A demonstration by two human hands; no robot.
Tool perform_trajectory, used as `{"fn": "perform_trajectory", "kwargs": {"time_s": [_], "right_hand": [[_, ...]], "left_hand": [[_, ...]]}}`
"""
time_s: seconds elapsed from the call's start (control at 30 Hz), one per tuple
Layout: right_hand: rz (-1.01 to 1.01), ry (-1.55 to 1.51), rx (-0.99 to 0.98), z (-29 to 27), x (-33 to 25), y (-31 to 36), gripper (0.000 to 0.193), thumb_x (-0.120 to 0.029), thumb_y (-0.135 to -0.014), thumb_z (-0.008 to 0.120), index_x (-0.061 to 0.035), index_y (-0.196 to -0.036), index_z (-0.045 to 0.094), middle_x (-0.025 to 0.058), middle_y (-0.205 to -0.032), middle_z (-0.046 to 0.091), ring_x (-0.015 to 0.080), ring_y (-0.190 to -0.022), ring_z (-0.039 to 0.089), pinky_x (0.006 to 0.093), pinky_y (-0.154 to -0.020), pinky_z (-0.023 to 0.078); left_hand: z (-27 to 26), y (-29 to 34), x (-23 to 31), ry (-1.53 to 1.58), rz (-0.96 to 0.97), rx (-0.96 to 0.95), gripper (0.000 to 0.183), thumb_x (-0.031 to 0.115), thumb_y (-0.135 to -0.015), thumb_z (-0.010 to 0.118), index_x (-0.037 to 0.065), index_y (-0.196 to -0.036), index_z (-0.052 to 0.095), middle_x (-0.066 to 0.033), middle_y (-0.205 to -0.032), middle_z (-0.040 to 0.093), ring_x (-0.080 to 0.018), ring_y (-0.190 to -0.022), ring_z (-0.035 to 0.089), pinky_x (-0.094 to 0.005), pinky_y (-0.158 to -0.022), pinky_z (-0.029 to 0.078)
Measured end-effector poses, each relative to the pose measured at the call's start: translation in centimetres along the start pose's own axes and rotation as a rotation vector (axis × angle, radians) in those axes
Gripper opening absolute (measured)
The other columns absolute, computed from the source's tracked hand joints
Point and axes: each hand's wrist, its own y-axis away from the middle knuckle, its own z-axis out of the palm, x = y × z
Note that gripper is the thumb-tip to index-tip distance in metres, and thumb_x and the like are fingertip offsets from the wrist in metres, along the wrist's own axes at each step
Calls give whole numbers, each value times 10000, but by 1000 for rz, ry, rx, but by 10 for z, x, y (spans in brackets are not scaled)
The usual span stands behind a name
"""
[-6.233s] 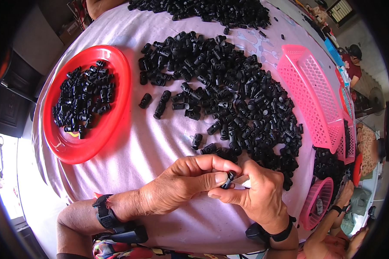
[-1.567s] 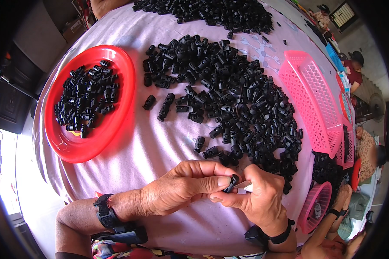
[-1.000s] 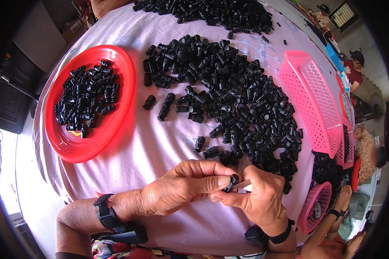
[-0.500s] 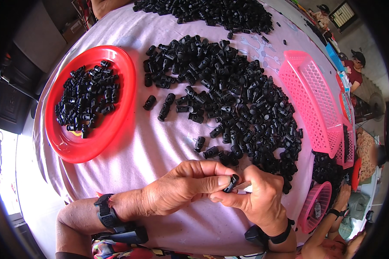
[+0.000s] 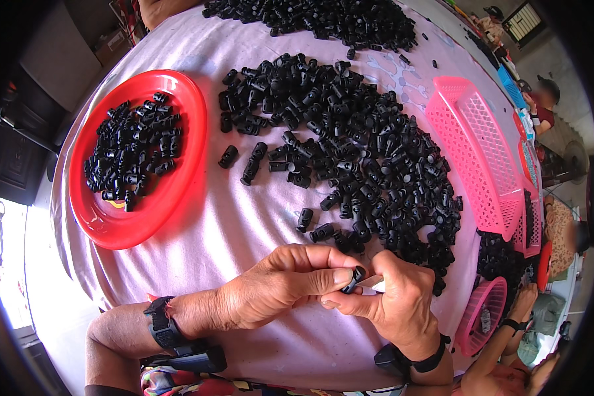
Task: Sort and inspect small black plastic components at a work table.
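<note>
Just above the table's near edge, my left hand point(image 5: 280, 284) pinches a small black plastic cord lock point(image 5: 354, 280) between thumb and fingers. Curled close beside it, my right hand point(image 5: 399, 303) grips a thin, pale, blade-like tool point(image 5: 374, 283) whose tip meets the cord lock. Most of that tool is hidden in the fingers. Beyond both hands spreads a large heap of like black cord locks point(image 5: 350, 145). To the left, a red round plate point(image 5: 195, 125) bears a smaller pile of them.
A pink-white cloth point(image 5: 244, 224) covers the table. Pink perforated baskets point(image 5: 478, 155) stand along the right, with a round pink basket point(image 5: 465, 330) nearer. Another black heap point(image 5: 323, 20) lies at the far edge. A co-worker's arm point(image 5: 508, 330) reaches in at lower right.
My right hand has shifted very slightly, and more of the pale tool shows beside the cord lock. My left hand keeps its pinch in the same place.
</note>
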Motion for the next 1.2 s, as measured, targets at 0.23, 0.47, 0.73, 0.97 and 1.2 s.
{"fn": "perform_trajectory", "kwargs": {"time_s": [0.23, 0.47, 0.73, 0.97, 1.2], "right_hand": [[-12, -17, 2, 2, -1, 0, 611, -556, -639, 793, -49, -629, 452, 70, -537, 553, 208, -454, 590, 314, -423, 459], [-1, -23, 0, 1, 0, 1, 592, -548, -654, 786, -45, -643, 475, 79, -546, 562, 218, -456, 591, 319, -429, 462], [4, -15, -6, 2, -1, 1, 603, -550, -647, 791, -51, -639, 452, 82, -551, 559, 217, -456, 591, 320, -425, 458], [-7, -10, 6, 2, 0, 0, 612, -556, -643, 791, -49, -647, 448, 72, -559, 566, 210, -458, 595, 320, -427, 466], [2, 3, -21, 1, 0, 1, 608, -555, -649, 788, -48, -654, 452, 70, -554, 563, 208, -454, 591, 317, -430, 469]], "left_hand": [[0, -1, -2, -34, 20, 16, 238, 115, -942, 563, 30, -1161, 601, -4, -1017, 603, -69, -873, 542, -219, -769, 445], [-1, 2, 1, -6, -5, 1, 239, 114, -943, 560, 25, -1162, 599, -10, -1034, 604, -76, -907, 548, -225, -796, 442], [0, 0, -1, 2, 15, 12, 236, 102, -940, 563, 29, -1161, 602, -8, -1032, 613, -73, -908, 551, -224, -791, 443], [0, 2, -1, -11, 16, 26, 237, 110, -938, 571, 31, -1160, 604, -5, -1034, 608, -70, -913, 550, -219, -787, 440], [0, -1, -1, -44, 4, 14, 240, 113, -947, 554, 26, -1166, 600, -4, -1045, 608, -73, -929, 551, -223, -810, 442]]}}
